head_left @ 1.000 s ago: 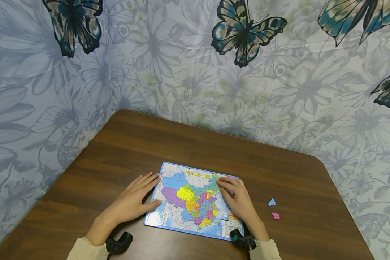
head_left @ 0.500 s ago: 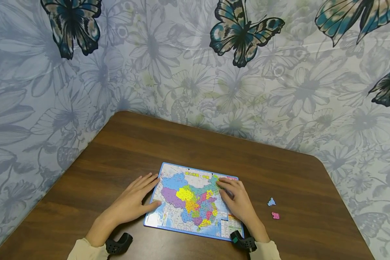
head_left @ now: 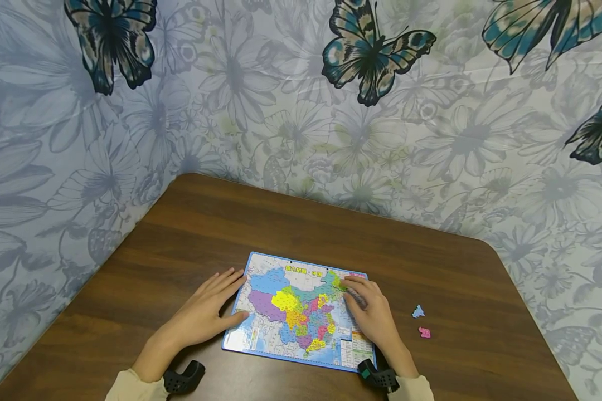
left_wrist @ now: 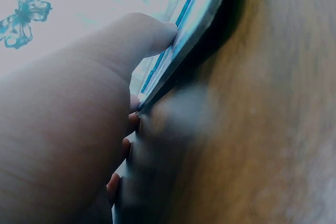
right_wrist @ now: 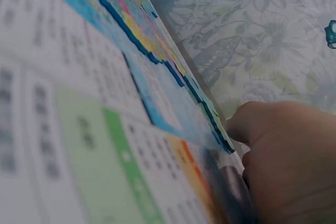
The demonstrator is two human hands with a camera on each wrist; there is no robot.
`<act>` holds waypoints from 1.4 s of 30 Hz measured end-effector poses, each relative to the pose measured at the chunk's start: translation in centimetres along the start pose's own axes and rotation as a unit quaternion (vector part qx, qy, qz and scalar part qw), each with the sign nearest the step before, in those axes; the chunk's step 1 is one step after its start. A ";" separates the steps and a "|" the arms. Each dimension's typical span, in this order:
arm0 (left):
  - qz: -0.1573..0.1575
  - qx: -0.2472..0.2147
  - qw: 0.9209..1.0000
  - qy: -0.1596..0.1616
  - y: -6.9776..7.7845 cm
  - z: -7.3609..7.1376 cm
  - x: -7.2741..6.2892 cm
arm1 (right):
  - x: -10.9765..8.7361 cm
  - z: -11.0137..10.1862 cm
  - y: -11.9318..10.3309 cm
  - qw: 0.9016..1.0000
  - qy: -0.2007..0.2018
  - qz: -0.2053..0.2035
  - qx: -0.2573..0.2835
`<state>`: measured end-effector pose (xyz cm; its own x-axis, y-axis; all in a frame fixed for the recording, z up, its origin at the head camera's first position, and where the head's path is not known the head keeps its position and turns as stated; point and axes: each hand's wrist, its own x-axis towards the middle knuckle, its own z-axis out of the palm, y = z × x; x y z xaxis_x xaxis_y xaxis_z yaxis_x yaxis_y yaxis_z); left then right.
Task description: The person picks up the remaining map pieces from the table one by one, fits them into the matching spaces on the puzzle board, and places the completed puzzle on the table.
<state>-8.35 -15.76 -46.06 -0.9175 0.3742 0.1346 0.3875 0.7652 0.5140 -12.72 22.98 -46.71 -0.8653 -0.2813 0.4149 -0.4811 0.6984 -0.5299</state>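
A map jigsaw puzzle board [head_left: 268,260] with a blue rim lies on the table, many coloured pieces joined on it. My left hand [head_left: 203,309] lies at its left edge, thumb on the board and fingers spread along the side. In the left wrist view the thumb [left_wrist: 157,38] presses on the board's border. My right hand [head_left: 373,312] rests over the board's upper right part. Its fingertips are beside the green puzzle piece [head_left: 335,279] at the map's top right corner. In the right wrist view the right hand [right_wrist: 289,156] touches near the raised pieces' edge; its fingertips are partly hidden.
A blue puzzle piece [head_left: 418,312] and a pink puzzle piece [head_left: 425,332] lie loose on the brown table [head_left: 301,217], right of the right hand. Behind the table hangs a flowered cloth [head_left: 281,111] with butterflies.
My right hand has shifted slightly right, uncovering more of the green piece at the top right of the map. The left hand keeps its place.
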 end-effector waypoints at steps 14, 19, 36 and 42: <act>-0.005 -0.001 1.000 -0.001 0.0 0.1 0.0 | -1.3 -1.1 0.8 0.999 0.035 0.020 -0.024; -0.003 -0.001 1.000 -0.001 0.0 0.1 0.0 | -1.8 -1.7 0.9 0.998 0.042 0.032 -0.027; -0.001 0.001 1.000 -0.001 0.0 0.1 0.0 | -2.9 -3.8 2.2 0.994 0.090 0.029 -0.046; -0.004 0.001 1.000 0.000 0.1 0.0 0.0 | -3.2 -4.7 2.5 0.995 0.086 0.026 -0.050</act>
<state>-8.31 -15.66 -45.95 -0.9205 0.3683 0.1306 0.3806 0.7694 0.5130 -10.48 28.76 -45.90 -0.8473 -0.1332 0.5141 -0.4135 0.7729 -0.4813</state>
